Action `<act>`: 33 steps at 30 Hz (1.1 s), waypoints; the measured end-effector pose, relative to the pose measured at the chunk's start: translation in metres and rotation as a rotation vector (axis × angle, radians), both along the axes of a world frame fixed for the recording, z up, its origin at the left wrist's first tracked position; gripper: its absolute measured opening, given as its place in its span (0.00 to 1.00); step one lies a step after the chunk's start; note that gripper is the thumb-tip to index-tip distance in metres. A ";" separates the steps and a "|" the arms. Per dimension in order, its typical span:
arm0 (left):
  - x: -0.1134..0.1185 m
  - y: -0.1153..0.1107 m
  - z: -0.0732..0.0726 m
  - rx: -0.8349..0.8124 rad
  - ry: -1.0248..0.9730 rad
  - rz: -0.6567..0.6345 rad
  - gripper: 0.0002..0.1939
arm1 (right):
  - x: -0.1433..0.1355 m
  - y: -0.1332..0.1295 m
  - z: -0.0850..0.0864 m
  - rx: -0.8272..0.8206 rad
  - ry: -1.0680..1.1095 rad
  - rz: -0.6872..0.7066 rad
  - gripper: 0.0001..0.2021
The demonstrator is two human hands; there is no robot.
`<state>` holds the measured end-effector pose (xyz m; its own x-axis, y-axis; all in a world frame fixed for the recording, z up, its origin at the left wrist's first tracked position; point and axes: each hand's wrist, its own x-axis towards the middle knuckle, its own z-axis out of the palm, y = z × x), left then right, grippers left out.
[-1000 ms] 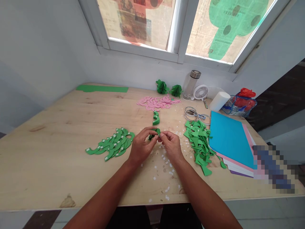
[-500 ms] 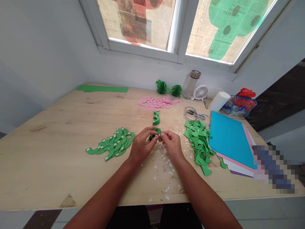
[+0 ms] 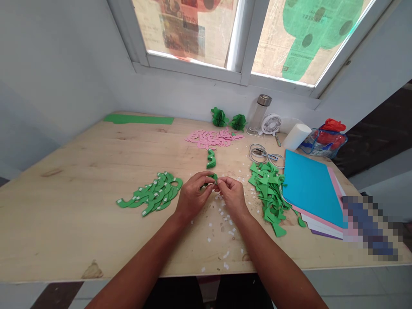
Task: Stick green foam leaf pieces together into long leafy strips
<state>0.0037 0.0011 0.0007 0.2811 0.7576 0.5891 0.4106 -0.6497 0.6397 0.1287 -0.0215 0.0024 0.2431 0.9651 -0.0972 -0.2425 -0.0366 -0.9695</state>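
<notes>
Dead centre of the frame, the left hand point(image 3: 193, 192) is curled nearly closed, thumb and fingers clamped on a green paper cutout point(image 3: 214, 176), mostly hidden! Right up against it, the right hand point(image 3: 232, 194), fingertips tight together, pinches the cutout's edge.

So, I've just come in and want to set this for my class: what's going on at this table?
A person holds a small green piece in the left hand, and the fingertips of the right hand are at its edge; their exact action is too small to tell. To the left lies a pile of curved green cutouts with white squares on them, to the right a heap of green scraps. Pink cutouts lie farther back.
</notes>
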 end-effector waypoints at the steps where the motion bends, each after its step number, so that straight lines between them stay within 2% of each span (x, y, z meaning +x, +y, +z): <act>1: 0.000 0.000 0.000 -0.002 -0.001 0.004 0.03 | 0.000 0.000 -0.001 -0.002 0.005 -0.001 0.06; 33: 0.002 0.000 -0.005 -0.015 0.038 0.009 0.03 | -0.001 0.003 -0.010 0.016 -0.040 -0.040 0.07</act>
<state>0.0057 0.0012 -0.0044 0.2961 0.7686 0.5670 0.4403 -0.6367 0.6330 0.1280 -0.0188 -0.0076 0.2848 0.9560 -0.0711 -0.2045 -0.0119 -0.9788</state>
